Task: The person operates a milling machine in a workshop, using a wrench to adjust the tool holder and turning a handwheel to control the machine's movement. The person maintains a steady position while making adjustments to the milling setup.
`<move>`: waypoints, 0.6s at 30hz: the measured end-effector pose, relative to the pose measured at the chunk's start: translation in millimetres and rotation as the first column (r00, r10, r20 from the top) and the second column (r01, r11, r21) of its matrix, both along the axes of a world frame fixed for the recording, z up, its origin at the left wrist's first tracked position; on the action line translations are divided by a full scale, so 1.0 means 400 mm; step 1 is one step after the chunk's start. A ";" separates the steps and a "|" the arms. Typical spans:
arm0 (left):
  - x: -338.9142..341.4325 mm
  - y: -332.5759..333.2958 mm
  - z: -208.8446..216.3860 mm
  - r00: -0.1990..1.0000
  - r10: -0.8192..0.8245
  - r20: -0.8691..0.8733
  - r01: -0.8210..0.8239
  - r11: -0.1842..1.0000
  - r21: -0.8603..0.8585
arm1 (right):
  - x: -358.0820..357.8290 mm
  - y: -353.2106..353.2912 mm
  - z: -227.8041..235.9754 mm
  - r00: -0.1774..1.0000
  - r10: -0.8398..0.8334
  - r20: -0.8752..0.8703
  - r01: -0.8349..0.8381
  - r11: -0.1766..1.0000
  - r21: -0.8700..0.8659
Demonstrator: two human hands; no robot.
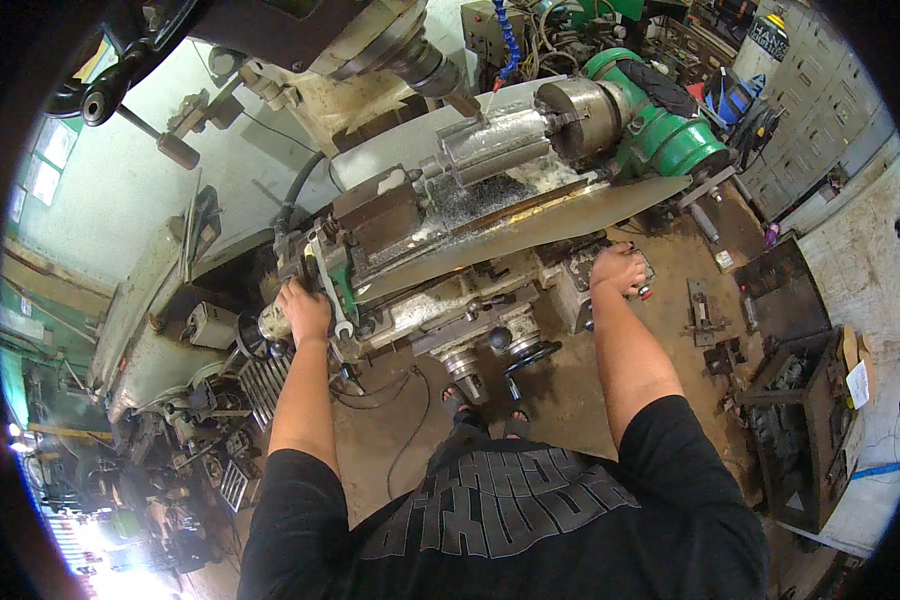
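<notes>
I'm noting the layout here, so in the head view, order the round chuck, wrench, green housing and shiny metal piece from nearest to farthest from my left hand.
1. Wrench, just right of your left hand.
2. Shiny metal piece, up and to the right.
3. Round chuck, at that piece's right end.
4. Green housing, right of the chuck.

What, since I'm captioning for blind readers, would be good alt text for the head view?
A person's left hand is beside a wrench and the right hand is at a boxy part of a large metalworking machine. Beyond the hands, a shiny metal block is mounted above scattered metal shavings, left of a big green machine part.
</notes>
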State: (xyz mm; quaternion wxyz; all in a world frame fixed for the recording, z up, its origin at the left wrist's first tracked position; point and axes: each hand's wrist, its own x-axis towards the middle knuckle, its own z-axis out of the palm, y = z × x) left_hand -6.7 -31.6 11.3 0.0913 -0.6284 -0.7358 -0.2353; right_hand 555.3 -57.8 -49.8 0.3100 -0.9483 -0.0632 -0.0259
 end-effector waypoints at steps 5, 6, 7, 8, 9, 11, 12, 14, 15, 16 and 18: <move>-0.005 0.003 -0.004 1.000 0.020 0.009 -0.020 1.000 -0.011 | 0.000 -0.003 0.013 1.000 0.013 -0.028 -0.013 1.000 -0.002; -0.004 0.003 -0.004 1.000 0.027 0.009 -0.027 1.000 -0.011 | -0.001 -0.004 0.016 0.999 0.013 -0.043 -0.013 1.000 -0.009; -0.002 0.002 -0.003 0.999 0.034 0.014 -0.034 0.999 -0.017 | -0.001 -0.005 0.018 0.999 0.017 -0.040 -0.017 1.000 -0.005; -0.001 0.002 -0.001 0.999 0.034 0.010 -0.034 0.999 -0.016 | -0.002 -0.005 0.019 0.999 0.014 -0.032 -0.014 1.000 -0.004; 0.000 0.002 0.000 0.999 0.034 0.011 -0.034 0.999 -0.020 | -0.002 -0.005 0.020 0.999 0.013 -0.040 -0.013 1.000 -0.006; 0.002 0.000 0.004 0.999 0.035 0.013 -0.035 0.999 -0.029 | -0.003 -0.005 0.021 0.999 0.015 -0.034 -0.016 1.000 -0.021; 0.002 -0.001 0.005 0.999 0.037 0.014 -0.036 0.999 -0.034 | -0.003 -0.006 0.021 0.999 0.018 -0.038 -0.019 0.999 -0.031; 0.001 -0.001 0.007 0.999 0.037 0.016 -0.036 0.998 -0.044 | -0.003 -0.006 0.021 0.999 0.025 -0.034 -0.026 0.999 -0.034; 0.000 0.000 0.007 0.999 0.036 0.018 -0.035 0.998 -0.051 | -0.003 -0.006 0.022 0.999 0.028 -0.042 -0.030 0.999 -0.040; -0.001 0.001 0.005 0.999 0.030 0.024 -0.029 0.998 -0.053 | -0.004 -0.006 0.022 0.999 0.024 -0.026 -0.025 0.999 -0.039; -0.002 0.003 0.001 1.000 0.023 0.014 -0.023 0.999 -0.030 | -0.006 -0.005 0.022 0.999 0.017 -0.028 -0.018 0.998 -0.052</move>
